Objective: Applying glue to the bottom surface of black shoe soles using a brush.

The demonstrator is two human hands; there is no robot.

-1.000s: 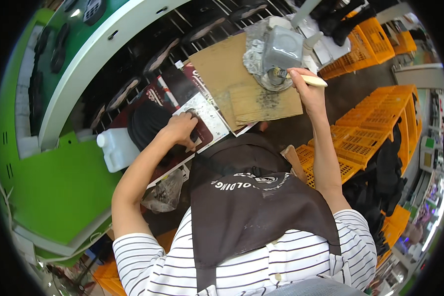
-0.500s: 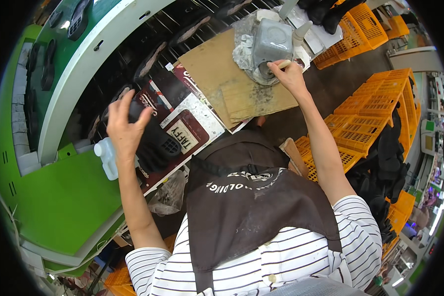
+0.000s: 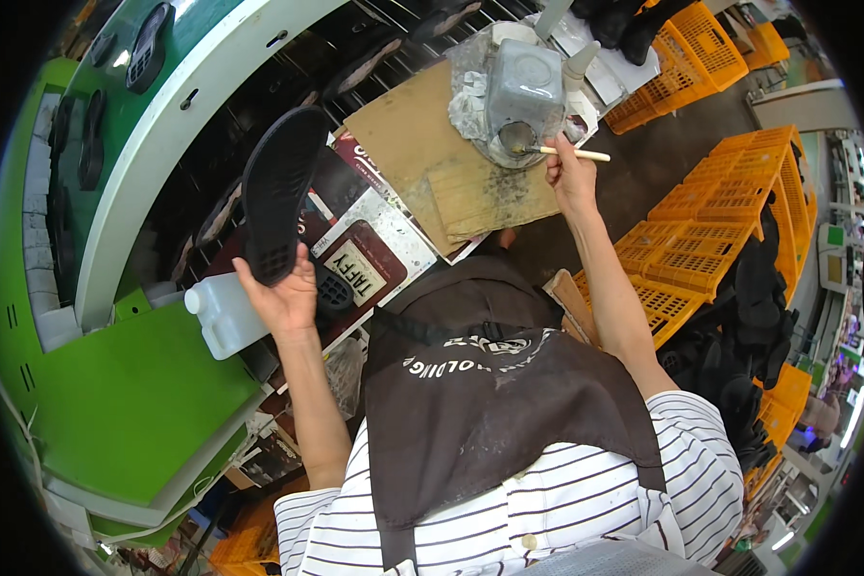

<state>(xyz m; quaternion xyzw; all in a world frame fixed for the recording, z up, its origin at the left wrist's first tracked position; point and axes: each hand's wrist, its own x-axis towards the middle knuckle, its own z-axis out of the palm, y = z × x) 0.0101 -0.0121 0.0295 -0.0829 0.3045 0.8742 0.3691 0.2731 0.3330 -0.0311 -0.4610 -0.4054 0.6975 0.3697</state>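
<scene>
Black sole and brush, one in each hand, seen from above. The left hand [image 3: 286,298] grasps the black sole [image 3: 280,187] at its near end, which bears a grid pattern, thumb on the left edge and fingers on the right; the sole extends from the fingers toward the far side, its long axis running near to far with the far end leaning slightly right. The right hand [image 3: 572,178] pinches the pale handle of the brush [image 3: 590,155], whose long axis lies left to right, head to the left, beside the round mouth of a translucent container [image 3: 525,84]; whether the bristles touch any liquid cannot be told. The sole thus lies left of the brush head and well apart from it, cardboard [image 3: 394,120] between them. The right hand is nearer the container; the left is nearer a white jug [image 3: 228,315], just to its left.
</scene>
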